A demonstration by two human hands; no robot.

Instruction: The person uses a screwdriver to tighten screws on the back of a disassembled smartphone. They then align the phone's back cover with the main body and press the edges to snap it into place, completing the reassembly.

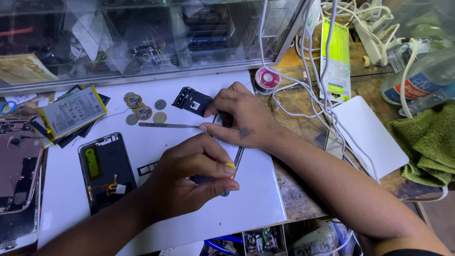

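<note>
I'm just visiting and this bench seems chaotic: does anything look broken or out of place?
Yes. A phone shell lies opened on the white board, its insides bare, beside a loose battery and scattered coins. White cables sprawl in a tangle. Both hands, left hand and right hand, grip another phone.

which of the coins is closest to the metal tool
The lowest right coin, grey and plain, lies just above the thin metal tool. The other coins sit farther up and left, some gold-rimmed.
</note>
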